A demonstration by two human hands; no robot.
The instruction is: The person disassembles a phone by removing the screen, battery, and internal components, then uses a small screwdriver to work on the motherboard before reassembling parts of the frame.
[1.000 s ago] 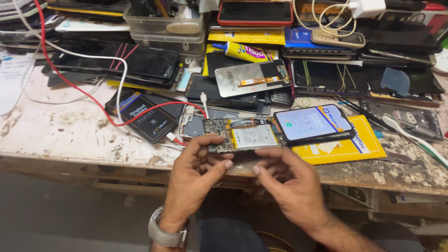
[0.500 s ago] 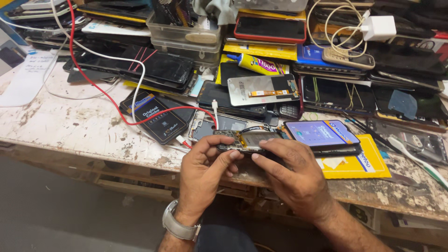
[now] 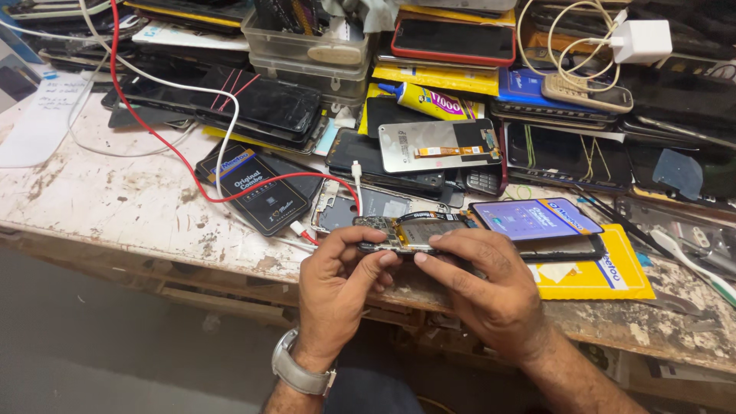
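Observation:
An opened phone (image 3: pixel 414 230), its circuit board and battery bare, is held flat just above the front edge of a worn white workbench (image 3: pixel 115 207). My left hand (image 3: pixel 337 291), with a metal watch on the wrist, grips its left end between thumb and fingers. My right hand (image 3: pixel 491 287) grips its right half, the thumb pressed along the near edge. A phone with a lit blue screen (image 3: pixel 537 218) lies just right of my hands on a yellow packet (image 3: pixel 606 272).
Stacks of phones, cracked screens and spare displays fill the back of the bench. A red cable (image 3: pixel 161 130) and a white cable (image 3: pixel 230 130) run across the left side to a black box (image 3: pixel 261 188). A glue tube (image 3: pixel 429 100) and a white charger (image 3: pixel 640 42) lie behind.
Both hands picked the opened phone up off the bench and drew it toward me. They now grip it at the bench's front edge; the view shifted left.

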